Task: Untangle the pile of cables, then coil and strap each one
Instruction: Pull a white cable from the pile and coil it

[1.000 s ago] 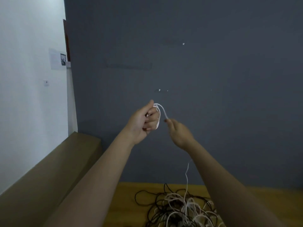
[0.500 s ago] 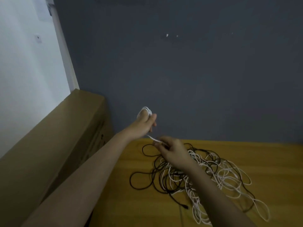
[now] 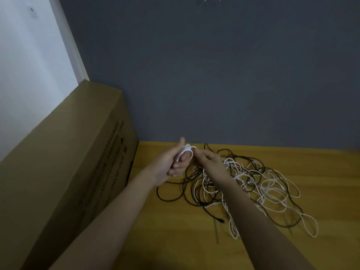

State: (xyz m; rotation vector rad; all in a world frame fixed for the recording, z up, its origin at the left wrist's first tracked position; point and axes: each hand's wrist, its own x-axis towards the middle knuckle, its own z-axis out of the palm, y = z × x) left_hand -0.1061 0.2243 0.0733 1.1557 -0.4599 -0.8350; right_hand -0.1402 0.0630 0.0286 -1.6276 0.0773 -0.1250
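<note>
Handling: the white cable [image 3: 187, 152] looks thin, light and bendy. It will likely flop and spring out of its loops if let go. It is best held where the loops cross, with the loose end kept tight.
Where to hold: pinch the little coil on its side, not the plug ends. I cannot see a plug on it.
Look: a small ring of white cable, a few loops, wound round the fingers.
Place: it is in the air, just above the far edge of the table [image 3: 175, 240], near the wall [image 3: 214, 75].
Left hand [image 3: 171, 162]: its fingers are curled round the coil and hold it, thumb up.
Right hand [image 3: 208, 160]: it is right beside the coil and pinches the cable's loose part.
Hands: close together, almost touching.
Pile [image 3: 243, 188]: black and white cables lie mixed up on the table, below and to the right of the hands. The held cable seems to run down into it.
Left to do: most of the pile looks tangled. I see no strap.
Box [image 3: 68, 162]: a big brown box stands to the left, against the table.
</note>
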